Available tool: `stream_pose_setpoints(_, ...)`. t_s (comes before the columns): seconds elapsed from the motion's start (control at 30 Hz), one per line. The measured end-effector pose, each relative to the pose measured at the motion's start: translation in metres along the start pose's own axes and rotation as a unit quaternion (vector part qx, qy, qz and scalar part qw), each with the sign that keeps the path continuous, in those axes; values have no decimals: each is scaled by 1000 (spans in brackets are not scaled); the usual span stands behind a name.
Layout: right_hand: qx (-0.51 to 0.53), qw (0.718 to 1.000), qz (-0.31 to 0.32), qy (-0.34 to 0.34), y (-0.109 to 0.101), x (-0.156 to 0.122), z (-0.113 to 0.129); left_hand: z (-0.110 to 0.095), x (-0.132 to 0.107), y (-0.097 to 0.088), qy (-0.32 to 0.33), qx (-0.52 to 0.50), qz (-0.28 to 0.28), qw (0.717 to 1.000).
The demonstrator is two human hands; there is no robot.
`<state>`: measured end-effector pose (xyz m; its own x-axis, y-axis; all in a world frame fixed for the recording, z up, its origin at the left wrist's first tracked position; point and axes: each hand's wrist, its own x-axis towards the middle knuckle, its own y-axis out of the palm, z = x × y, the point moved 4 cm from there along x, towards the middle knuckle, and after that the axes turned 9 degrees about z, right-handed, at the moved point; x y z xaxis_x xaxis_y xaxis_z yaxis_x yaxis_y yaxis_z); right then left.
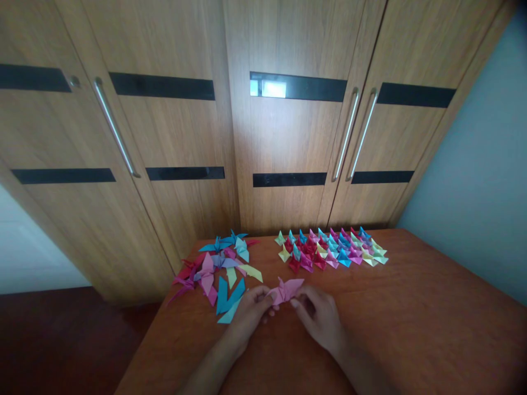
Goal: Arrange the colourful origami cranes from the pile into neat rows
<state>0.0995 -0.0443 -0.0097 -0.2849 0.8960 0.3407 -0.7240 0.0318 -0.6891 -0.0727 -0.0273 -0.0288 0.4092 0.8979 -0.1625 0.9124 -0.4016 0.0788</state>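
A pink origami crane (287, 290) is held above the table between my two hands, its wings spread to either side. My left hand (252, 311) pinches its left side between thumb and fingers. At the right wing, the thumb and forefinger of my right hand (320, 317) close on the lower edge. Just left of my left hand lie a blue folded paper piece (228, 295) and a pale green one (227, 317), partly covered by that hand. Beyond them is a loose pile of paper cranes, with a pink crane (207, 272) among them.
Several small folded paper cranes (343, 258) stand in rows near the back of the wooden table (411, 318). Behind the table rises a wooden wardrobe (284, 131) with metal handles. A pale wall (473, 181) borders the right side.
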Motion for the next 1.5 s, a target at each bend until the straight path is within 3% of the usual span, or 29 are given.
stream_pose_setpoints(0.17, -103, 994, 24, -19, 16, 0, 6, -1, 2, 3, -5, 31, 15, 999)
stream_pose_setpoints(0.4, -221, 971, -31, 87, 7, 6, -21, 4, 3, 5, -4, 18, 19, 1000)
stream_pose_setpoints(0.63, -286, 946, 15, 152, 2, 18, -24, 7, 3, 5, 8, 22, 36, 999)
stream_pose_setpoints(1.5, -331, 925, 18, 187, 1, 22, -26, 13, 5, 5, 13, 35, 44, 998)
